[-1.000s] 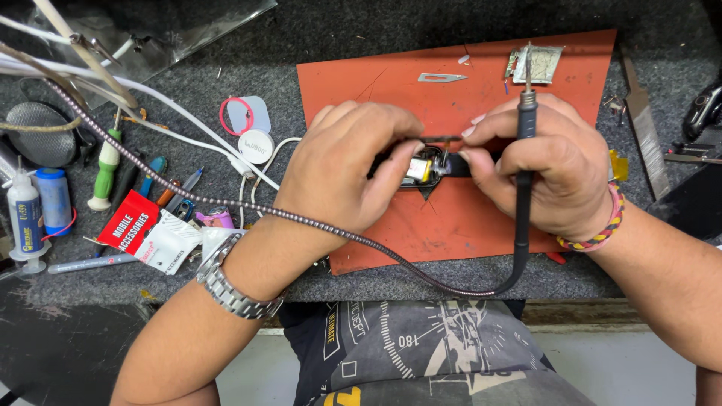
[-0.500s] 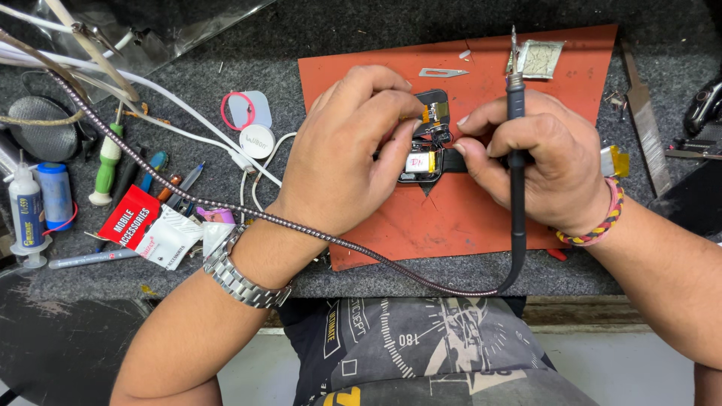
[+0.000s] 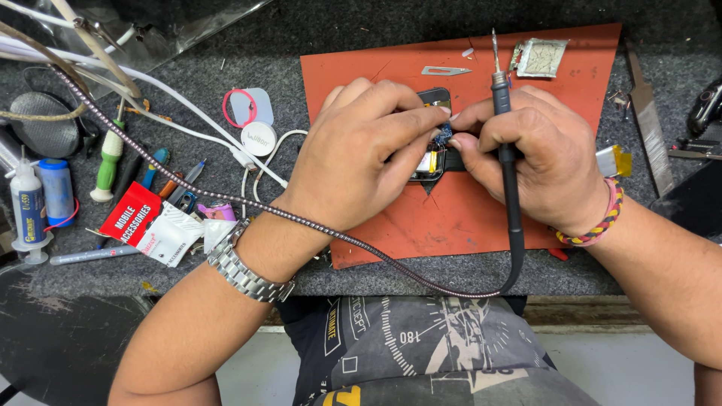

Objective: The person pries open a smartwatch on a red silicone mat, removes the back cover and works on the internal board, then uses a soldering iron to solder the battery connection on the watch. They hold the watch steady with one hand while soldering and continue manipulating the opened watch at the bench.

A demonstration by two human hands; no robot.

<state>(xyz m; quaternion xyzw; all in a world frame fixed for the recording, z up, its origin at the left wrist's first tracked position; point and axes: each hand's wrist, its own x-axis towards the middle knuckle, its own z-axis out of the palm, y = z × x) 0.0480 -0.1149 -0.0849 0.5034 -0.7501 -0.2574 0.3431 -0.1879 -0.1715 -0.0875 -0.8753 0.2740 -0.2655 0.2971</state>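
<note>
The left hand pinches a small black device on the orange mat. The right hand grips a soldering iron, fingertips touching the device.

Mostly covered: the small dark device on the orange mat

The left hand and right hand hide most of the small dark device on the orange mat; its type is unclear. Right of the mat, a black tool is cut off by the frame edge.
</note>
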